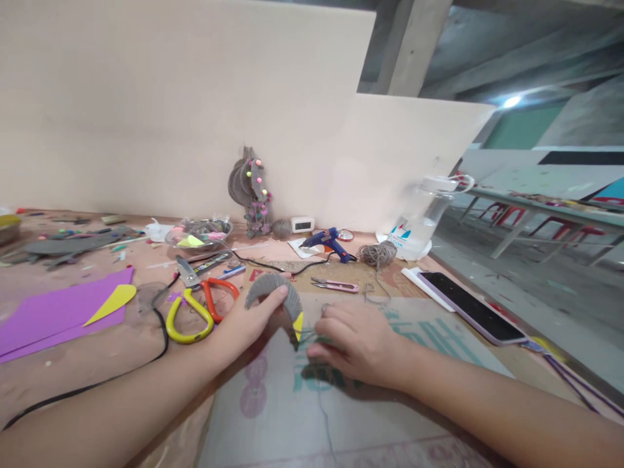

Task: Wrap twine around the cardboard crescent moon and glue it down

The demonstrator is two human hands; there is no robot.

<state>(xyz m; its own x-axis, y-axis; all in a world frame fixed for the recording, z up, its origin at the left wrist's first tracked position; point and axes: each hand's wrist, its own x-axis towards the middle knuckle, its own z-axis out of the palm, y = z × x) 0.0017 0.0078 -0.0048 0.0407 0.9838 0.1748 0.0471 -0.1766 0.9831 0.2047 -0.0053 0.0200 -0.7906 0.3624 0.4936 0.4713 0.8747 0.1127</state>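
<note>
My left hand (256, 318) grips a curved crescent piece (291, 300) wrapped in grey yarn, thumb on its face. Yellow shows bare at the crescent's lower tip (299, 324). A grey yarn strand (307, 331) runs from that tip to my right hand (353, 335), whose fingers are curled closed around it. A loose length of yarn (325, 416) trails down over the printed board (263, 435) beneath both hands. The yarn ball (377, 253) lies farther back to the right. Pink thread snips (336, 285) lie just beyond my right hand.
Scissors (190, 318) with yellow and orange handles lie left of my left hand. Purple sheets (63, 312) carry a yellow cutout (114, 302). At the back are a blue glue gun (331, 244), its black cord and a water bottle (422, 218). A phone (472, 305) lies right.
</note>
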